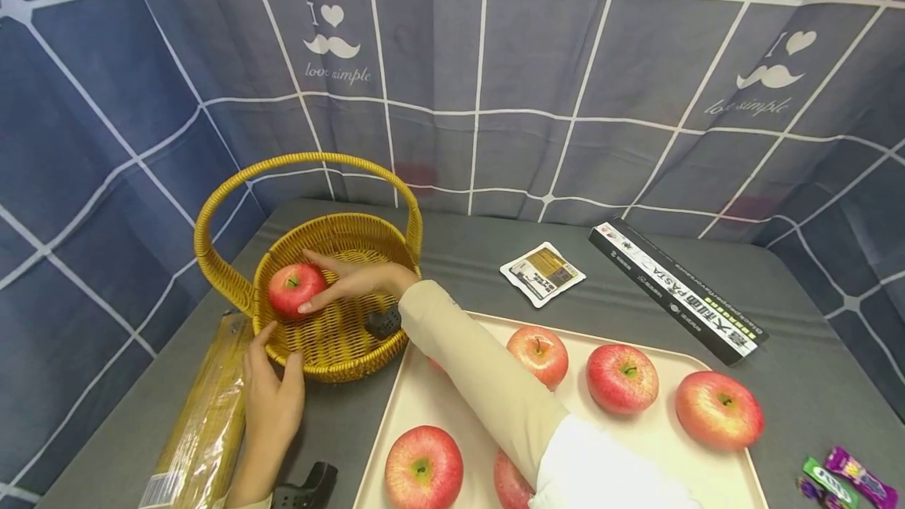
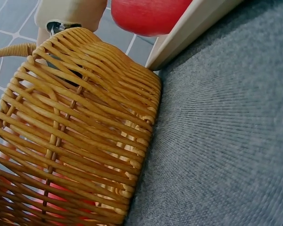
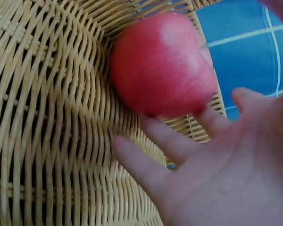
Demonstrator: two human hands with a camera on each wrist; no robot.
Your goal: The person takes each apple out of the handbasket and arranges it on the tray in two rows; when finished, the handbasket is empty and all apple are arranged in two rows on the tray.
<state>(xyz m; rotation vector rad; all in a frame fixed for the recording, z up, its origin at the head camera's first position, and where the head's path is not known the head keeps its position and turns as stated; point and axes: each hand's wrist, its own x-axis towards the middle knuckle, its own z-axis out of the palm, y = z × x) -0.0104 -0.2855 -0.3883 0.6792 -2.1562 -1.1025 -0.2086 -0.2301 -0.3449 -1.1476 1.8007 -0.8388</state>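
At the bottom of the head view, I see the left hand (image 1: 272, 403) resting against the near outer wall of the basket (image 1: 332, 352), thumb and fingers spread along the weave. The left wrist view shows only that wall (image 2: 75, 141) standing on the grey cloth (image 2: 226, 141), with the hand itself out of frame, so I cannot tell how firmly it presses.

Just right of it, in the lower centre, the tray (image 1: 424, 399) lies touching the basket's side and carries several red apples. My sleeve (image 1: 488, 383) crosses it diagonally toward the upper left. A yellow packet (image 1: 205, 422) lies at the lower left beside the left hand, and candy wrappers (image 1: 841, 481) sit in the lower right corner.

Farther in, left of centre, the right hand (image 1: 353, 283) reaches inside the basket. Its fingers are extended and loosely parted, the tips touching the apple (image 1: 295, 289), which rests on the basket floor against the left wall. The right wrist view confirms it: fingers (image 3: 179, 146) open beneath the apple (image 3: 162, 66), not wrapped round it.

Beyond, in the middle right of the frame, a small sachet (image 1: 542, 273) and a long black pasta box (image 1: 679, 289) lie on the table before the checked blue curtain (image 1: 495, 77).
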